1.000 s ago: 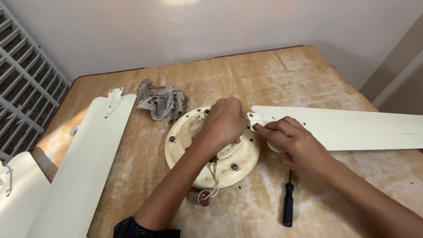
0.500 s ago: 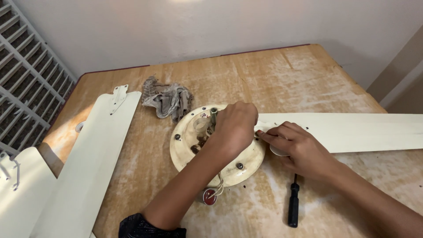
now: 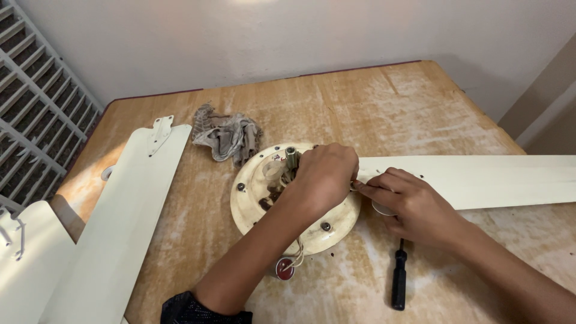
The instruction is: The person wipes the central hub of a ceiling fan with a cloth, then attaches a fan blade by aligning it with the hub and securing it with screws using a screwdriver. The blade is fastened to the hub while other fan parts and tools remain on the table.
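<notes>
A round cream ceiling-fan motor housing (image 3: pixel 258 198) lies flat on the wooden table (image 3: pixel 372 102), with a short shaft and wires at its middle. My left hand (image 3: pixel 324 177) rests on the housing's right side, fingers curled down over its rim. My right hand (image 3: pixel 411 204) is beside it, fingertips pinched at the bracket end of a long cream fan blade (image 3: pixel 480 180) that stretches to the right. What the fingertips pinch is too small to see. A black-handled screwdriver (image 3: pixel 399 279) lies below my right wrist.
A crumpled grey-brown rag (image 3: pixel 228 137) sits behind the housing. A second cream fan blade (image 3: pixel 120 222) lies on the left, with another blade (image 3: pixel 21 264) at the bottom left corner. A small red capacitor (image 3: pixel 284 268) hangs on wires from the housing. A white grille (image 3: pixel 30 114) stands at the left.
The view has shifted slightly, so everything sits a little lower and to the right. Both hands stay at the joint between housing and blade, with only small finger movements.
</notes>
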